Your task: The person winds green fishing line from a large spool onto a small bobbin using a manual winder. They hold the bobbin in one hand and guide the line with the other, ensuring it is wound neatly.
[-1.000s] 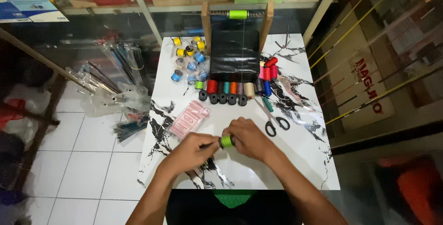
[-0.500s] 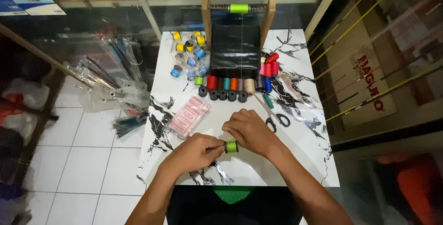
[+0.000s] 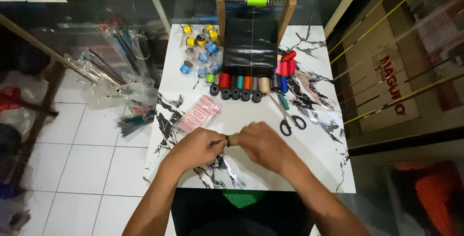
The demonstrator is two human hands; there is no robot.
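Both my hands meet over the near middle of a white marbled table (image 3: pixel 319 168). My right hand (image 3: pixel 263 144) is closed around a small green thread spool (image 3: pixel 232 140), most of it hidden by the fingers. My left hand (image 3: pixel 198 148) pinches a thin dark rod-like piece at the spool's left end. A fine thread runs from the hands up to a bright green spool (image 3: pixel 256 1) mounted on a wooden rack (image 3: pixel 221 8) at the table's far edge.
Black-handled scissors (image 3: pixel 291 120) lie right of my hands, a pink packet (image 3: pixel 199 114) to the left. A row of coloured thread spools (image 3: pixel 241 85) fronts a black box (image 3: pixel 251 47); small loose bobbins (image 3: pixel 200 47) lie far left. Bagged rods (image 3: pixel 116 66) lean beside the table.
My right hand has closed further over the small green spool, hiding most of it. Both hands stay together at the near middle of the table.
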